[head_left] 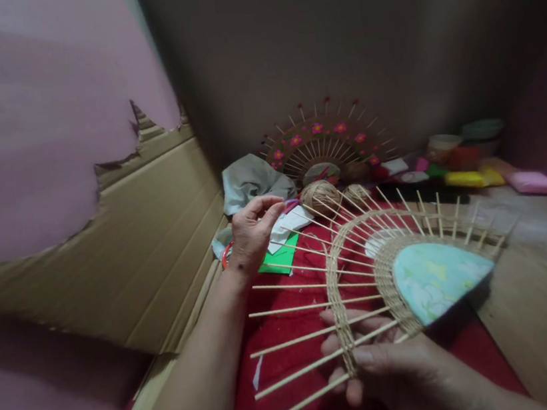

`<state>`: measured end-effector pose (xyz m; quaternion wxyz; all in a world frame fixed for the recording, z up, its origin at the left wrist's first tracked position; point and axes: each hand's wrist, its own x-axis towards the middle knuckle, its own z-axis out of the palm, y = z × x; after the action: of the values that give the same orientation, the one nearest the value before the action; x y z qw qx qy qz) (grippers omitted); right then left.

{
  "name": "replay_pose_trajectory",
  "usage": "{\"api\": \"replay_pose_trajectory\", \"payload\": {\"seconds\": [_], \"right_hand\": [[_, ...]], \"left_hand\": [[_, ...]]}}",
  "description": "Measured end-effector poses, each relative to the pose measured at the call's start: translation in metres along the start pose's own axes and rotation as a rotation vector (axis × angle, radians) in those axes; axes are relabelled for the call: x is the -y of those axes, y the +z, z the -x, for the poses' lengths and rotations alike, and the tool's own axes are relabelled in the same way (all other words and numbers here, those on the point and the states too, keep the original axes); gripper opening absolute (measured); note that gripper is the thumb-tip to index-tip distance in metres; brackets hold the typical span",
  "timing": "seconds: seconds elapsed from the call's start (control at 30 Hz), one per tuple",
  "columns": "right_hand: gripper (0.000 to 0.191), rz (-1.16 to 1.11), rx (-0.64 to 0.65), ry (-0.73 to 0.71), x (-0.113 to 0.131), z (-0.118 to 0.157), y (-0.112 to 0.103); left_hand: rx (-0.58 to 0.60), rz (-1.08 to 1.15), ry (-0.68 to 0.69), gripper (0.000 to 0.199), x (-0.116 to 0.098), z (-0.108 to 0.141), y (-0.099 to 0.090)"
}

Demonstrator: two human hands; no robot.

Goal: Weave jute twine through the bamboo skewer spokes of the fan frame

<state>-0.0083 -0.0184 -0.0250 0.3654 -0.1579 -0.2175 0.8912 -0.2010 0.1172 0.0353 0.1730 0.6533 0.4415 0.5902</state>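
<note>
My right hand [405, 366] grips the lower edge of a half-round woven fan [335, 291], thumb on top and fingers beneath. Thin wooden sticks radiate from its light blue patterned centre [439, 277]. Twine is woven tightly round that centre and again in an outer band across the sticks. My left hand [252, 235] is raised beyond the stick tips at the upper left, thumb and forefinger drawn together. Anything between those fingertips is too fine to make out. Behind the fan sits a ball of twine [319, 197], with a smaller twine ball [355, 194] beside it.
Red cloth [281, 338] covers the surface below. A torn cardboard sheet [158, 247] leans along the left wall. Green paper [280, 258] lies near my left hand. Behind stand a flower-decorated stick fan [316, 129], grey cloth [253, 181], coloured packets [464, 178] and tubs [444, 143].
</note>
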Motion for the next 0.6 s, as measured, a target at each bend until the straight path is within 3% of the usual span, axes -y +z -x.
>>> {"api": "replay_pose_trajectory", "payload": {"seconds": [0.2,0.3,0.37,0.5,0.6], "right_hand": [[0.031,0.014,0.017,0.005,0.001,0.000,0.001],[0.034,0.024,0.011,-0.005,0.003,0.000,0.003],[0.037,0.030,0.016,-0.017,0.003,0.000,0.004],[0.034,0.053,0.030,-0.047,0.004,-0.001,0.005],[0.027,0.072,0.046,-0.077,0.005,-0.001,0.006]], "left_hand": [[0.017,0.044,-0.073,0.013,0.002,-0.004,0.000],[-0.048,0.134,-0.198,0.015,0.008,-0.009,-0.004],[-0.028,0.168,-0.313,0.017,0.014,-0.011,-0.011],[0.231,0.175,-0.542,0.018,0.025,-0.014,-0.037],[0.456,0.160,-0.620,0.020,0.027,-0.014,-0.056]]}}
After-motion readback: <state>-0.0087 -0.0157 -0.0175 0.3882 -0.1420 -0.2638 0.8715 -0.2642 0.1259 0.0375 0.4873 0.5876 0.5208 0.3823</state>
